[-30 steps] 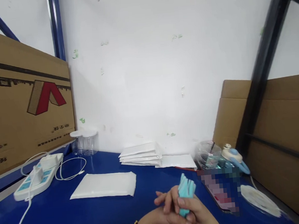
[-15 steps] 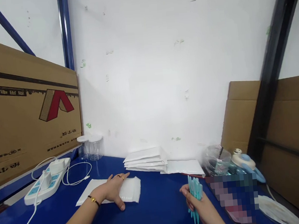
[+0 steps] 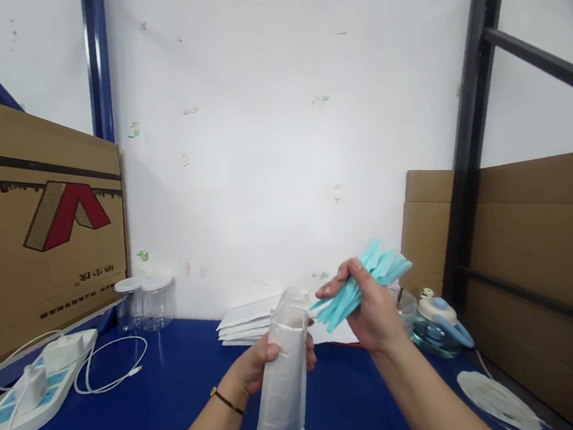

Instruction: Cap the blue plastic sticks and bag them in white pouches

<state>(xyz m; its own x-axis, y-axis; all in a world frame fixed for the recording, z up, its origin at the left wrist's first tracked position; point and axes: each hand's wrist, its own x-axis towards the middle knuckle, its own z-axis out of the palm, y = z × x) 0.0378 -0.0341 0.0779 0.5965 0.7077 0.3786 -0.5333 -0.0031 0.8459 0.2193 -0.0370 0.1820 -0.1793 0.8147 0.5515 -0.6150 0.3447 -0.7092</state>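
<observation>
A white padded envelope is gripped in my left hand, thumb on its front and fingers round its far edge. It is raised off the blue table, with its upper end pointing toward the wall. To the right, my right hand is closed round a bundle of turquoise pen-like sticks. Their lower left tips are beside the envelope's top end; whether they touch it, I cannot tell. A stack of white envelopes lies behind my left hand against the wall.
On the left of the blue table are a power strip, a white cable and two clear jars. At the right are a teal bottle with a blue handle and a white oval item. Cardboard stands on both sides.
My left hand has lifted the envelope off the table and tilted it. My right hand has moved up and inward with the sticks, now slanted. The view has shifted right.
</observation>
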